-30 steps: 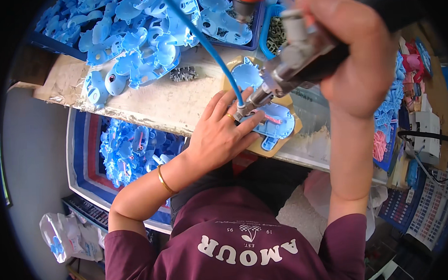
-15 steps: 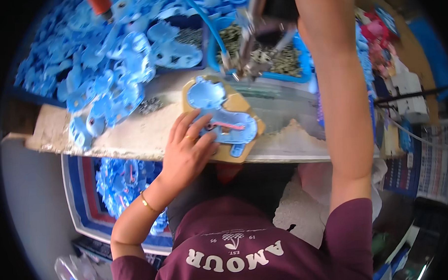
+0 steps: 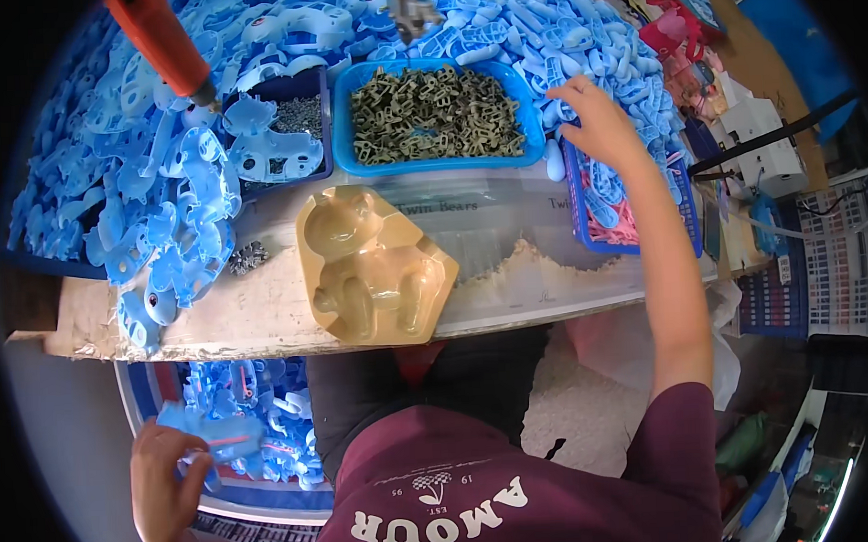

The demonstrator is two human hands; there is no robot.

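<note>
Holding curved blue shell (image 3: 231, 439), glossy mould (image 3: 377, 273) apart

Left grip (image 3: 162, 483) low and curled; right arm (image 3: 678, 282) stretched forward, right grip (image 3: 599, 124) loosely spread.

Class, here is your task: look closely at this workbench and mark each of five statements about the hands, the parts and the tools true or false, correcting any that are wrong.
1. The left hand holds a light-blue plastic toy shell with a pink strip in it. True.
2. The tan bear-shaped mould lies nearer the person than the bright-blue tray. True.
3. The right hand presses on the mould. False: it is by the tray's right end, away from the mould.
4. The pink parts at the right lie in the bright-blue tray. False: they lie in the dark-blue basket.
5. The orange screwdriver is in the right hand. False: it is at the upper left, apart from both hands.
</note>
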